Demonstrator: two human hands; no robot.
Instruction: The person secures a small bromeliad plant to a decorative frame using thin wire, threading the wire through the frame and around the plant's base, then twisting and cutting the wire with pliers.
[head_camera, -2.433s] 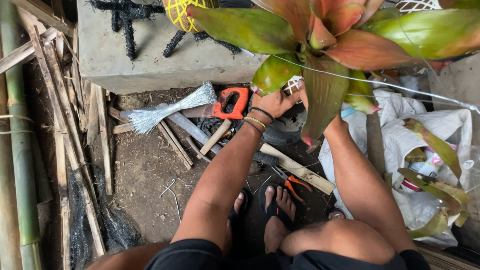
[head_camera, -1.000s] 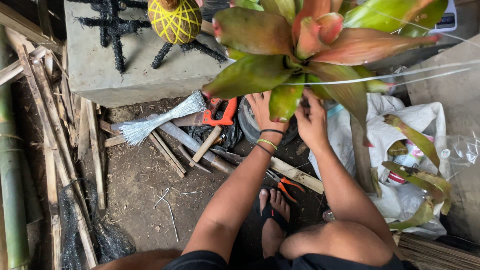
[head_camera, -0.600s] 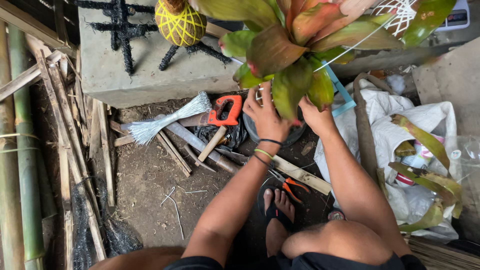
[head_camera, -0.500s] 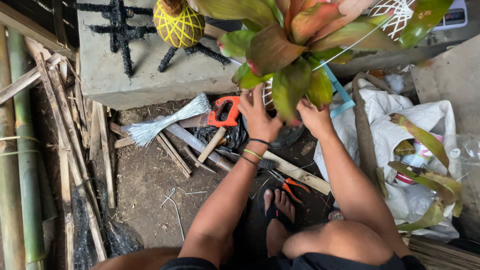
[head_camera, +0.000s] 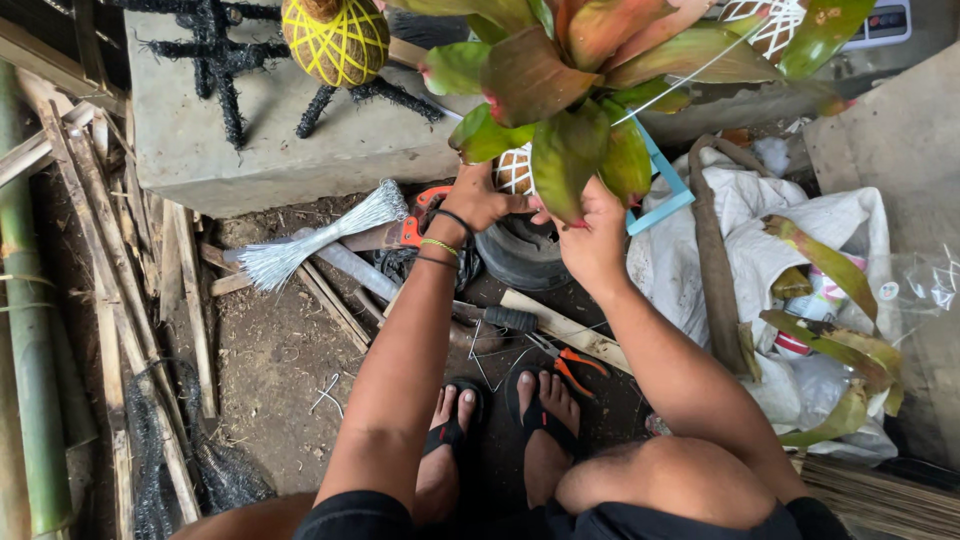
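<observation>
Orange-handled pliers (head_camera: 572, 362), silvery wire bundle (head_camera: 318, 235), bamboo pole (head_camera: 30, 340) on dirt.

**A backyard plant-craft corner**

I squat in sandals on bare dirt floor (head_camera: 270, 370) in a rough outdoor workshop: bamboo poles (head_camera: 30, 330) and wood slats alongside, a concrete slab (head_camera: 230, 150), a bundle of wire (head_camera: 310, 240), orange pliers (head_camera: 570, 362), potted-plant leaves (head_camera: 560, 70) overhead.

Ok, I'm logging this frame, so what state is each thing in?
Red-green leafy plant: upright, held at its base.
Left hand: gripping the string-wrapped root ball.
Right hand: cupping the ball.
Orange-handled pliers: lying on the ground.
Yellow-strung ball: resting on concrete slab.
</observation>
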